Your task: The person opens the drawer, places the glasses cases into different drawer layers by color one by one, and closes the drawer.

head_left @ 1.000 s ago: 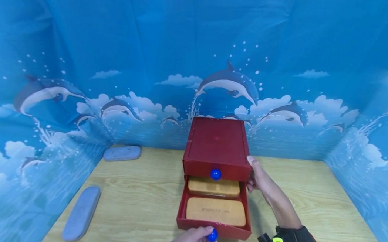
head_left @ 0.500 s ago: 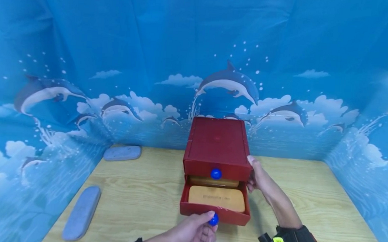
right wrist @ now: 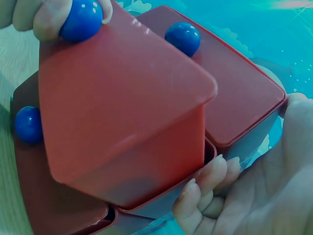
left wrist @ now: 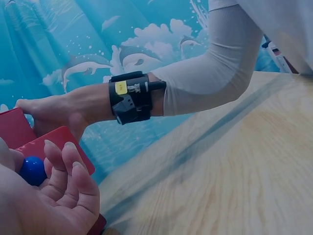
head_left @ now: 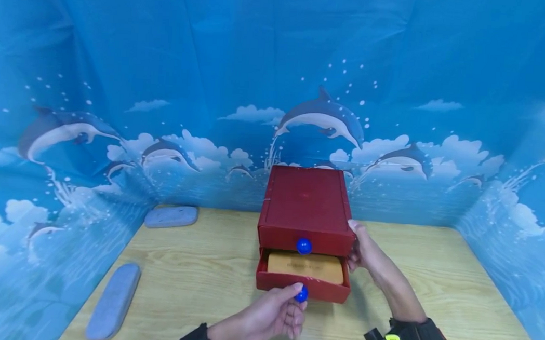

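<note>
A red drawer cabinet (head_left: 304, 198) stands at the back of the table. One drawer (head_left: 275, 281), below the top one, is partly out. Inside it lies a tan block (head_left: 305, 265) with rounded corners and faint lettering. My left hand (head_left: 268, 315) pinches the drawer's blue ball knob (head_left: 301, 293) between thumb and fingers. With its thumb at the cabinet's top right edge, my right hand (head_left: 366, 248) grips the side, fingers curled there. A lower drawer with a blue knob (right wrist: 28, 125) shows beneath in the right wrist view. The top drawer, with its knob (head_left: 304, 246), is closed.
Two grey-blue oblong cases lie at the left: one case (head_left: 171, 217) by the back wall, another case (head_left: 113, 302) nearer the front. A dolphin-print backdrop (head_left: 231, 84) encloses the wooden table (head_left: 191, 269) at the back and sides.
My left hand has moved away from me, and the drawer has slid inward with it. A second tan block behind the first is now hidden. My right hand stays put.
</note>
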`<action>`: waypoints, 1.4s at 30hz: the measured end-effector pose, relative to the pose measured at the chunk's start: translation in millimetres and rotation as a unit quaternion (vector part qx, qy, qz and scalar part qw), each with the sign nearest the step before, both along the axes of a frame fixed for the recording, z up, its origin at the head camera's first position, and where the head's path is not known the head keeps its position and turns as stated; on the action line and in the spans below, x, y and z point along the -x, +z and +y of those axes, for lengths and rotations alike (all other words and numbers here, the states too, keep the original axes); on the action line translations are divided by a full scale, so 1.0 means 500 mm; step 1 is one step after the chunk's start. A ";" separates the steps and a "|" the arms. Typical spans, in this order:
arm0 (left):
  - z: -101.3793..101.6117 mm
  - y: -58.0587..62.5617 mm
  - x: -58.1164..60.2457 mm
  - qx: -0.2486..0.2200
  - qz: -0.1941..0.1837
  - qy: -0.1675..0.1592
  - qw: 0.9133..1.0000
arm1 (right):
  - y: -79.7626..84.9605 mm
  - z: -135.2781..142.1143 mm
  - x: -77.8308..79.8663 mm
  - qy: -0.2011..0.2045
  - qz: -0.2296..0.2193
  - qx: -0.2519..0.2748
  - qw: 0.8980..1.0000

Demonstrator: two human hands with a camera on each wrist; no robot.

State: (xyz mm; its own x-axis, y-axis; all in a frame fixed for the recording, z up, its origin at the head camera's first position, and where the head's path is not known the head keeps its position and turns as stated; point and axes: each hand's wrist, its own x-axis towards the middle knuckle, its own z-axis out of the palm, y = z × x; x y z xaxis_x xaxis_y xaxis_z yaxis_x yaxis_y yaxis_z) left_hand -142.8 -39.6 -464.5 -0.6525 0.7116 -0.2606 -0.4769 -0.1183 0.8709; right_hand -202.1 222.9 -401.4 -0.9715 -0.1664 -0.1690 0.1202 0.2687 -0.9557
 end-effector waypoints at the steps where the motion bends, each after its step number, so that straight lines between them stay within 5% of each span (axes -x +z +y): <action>1: 0.001 0.000 0.003 0.002 0.003 0.001 1.000 | 0.001 0.000 -0.001 -0.001 -0.001 -0.001 1.000; 29: 0.018 -0.004 0.081 0.021 0.002 0.028 0.999 | 0.023 0.009 0.002 0.017 -0.025 -0.041 0.999; 42: 0.022 -0.003 0.098 0.026 0.004 0.041 0.999 | 0.020 0.007 0.008 0.024 -0.021 -0.053 0.998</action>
State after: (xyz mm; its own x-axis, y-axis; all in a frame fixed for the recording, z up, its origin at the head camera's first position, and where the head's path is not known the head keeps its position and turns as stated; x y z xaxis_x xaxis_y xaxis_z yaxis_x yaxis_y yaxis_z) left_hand -192.0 -28.4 -465.8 -0.7098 0.6418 -0.2903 -0.4611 -0.1117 0.8803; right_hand -206.2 226.6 -391.5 -0.9545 -0.1912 -0.2290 0.1448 0.3742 -0.9160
